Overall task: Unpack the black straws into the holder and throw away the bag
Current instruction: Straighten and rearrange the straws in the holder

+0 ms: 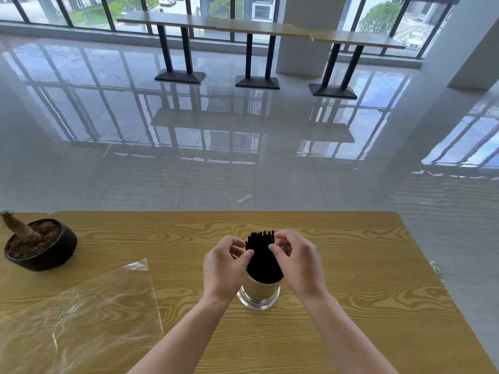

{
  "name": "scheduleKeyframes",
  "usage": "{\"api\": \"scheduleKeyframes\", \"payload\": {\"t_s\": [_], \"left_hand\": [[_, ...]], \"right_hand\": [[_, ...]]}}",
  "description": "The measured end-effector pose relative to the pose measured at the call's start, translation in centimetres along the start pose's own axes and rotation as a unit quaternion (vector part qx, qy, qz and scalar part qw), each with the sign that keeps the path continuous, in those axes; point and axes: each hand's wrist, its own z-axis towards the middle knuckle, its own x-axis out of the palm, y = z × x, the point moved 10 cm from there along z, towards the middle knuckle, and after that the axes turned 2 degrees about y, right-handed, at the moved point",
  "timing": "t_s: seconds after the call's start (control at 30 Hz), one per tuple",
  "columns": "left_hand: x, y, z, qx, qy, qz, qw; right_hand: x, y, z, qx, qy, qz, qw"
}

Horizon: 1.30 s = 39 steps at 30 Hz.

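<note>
A bundle of black straws [261,255] stands upright in a shiny metal holder [259,292] at the middle of the wooden table [351,279]. My left hand [225,268] is on the bundle's left side, its fingertips pinched against the straws. My right hand [298,261] is on the right side, thumb and fingers touching the straws near their tops. The clear plastic bag [81,317] lies flat and empty on the table at the left, away from both hands.
A dark round pot [40,245] with soil and a cut stump sits at the table's far left corner. Beyond the table's far edge is glossy tiled floor with a small scrap [243,198] on it. Long tables [256,28] stand by the windows.
</note>
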Motion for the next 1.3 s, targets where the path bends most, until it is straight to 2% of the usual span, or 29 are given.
{"api": "scheduleKeyframes", "payload": {"t_s": [0.23, 0.43, 1.0, 1.17, 1.3], "left_hand": [[0.7, -0.4, 1.0, 0.008, 0.004, 0.013, 1.0], [0.4, -0.5, 0.9, 0.036, -0.012, 0.034, 0.999], [1.8, -1.3, 1.7, 0.045, 0.001, 0.034, 0.998], [1.2, -0.8, 1.6, 0.044, -0.019, 0.026, 0.999], [1.5, -1.5, 1.3, 0.088, -0.028, 0.065, 0.994]], "right_hand": [[0.7, -0.8, 0.5, 0.023, 0.038, -0.037, 0.998], [1.4, 0.3, 1.0, -0.026, 0.062, -0.067, 0.996], [1.8, -1.0, 1.5, 0.012, 0.066, -0.121, 0.99], [1.6, -1.6, 1.4, 0.022, 0.064, -0.11, 0.992], [1.9, -1.8, 1.1, 0.029, 0.079, -0.108, 0.991]]}}
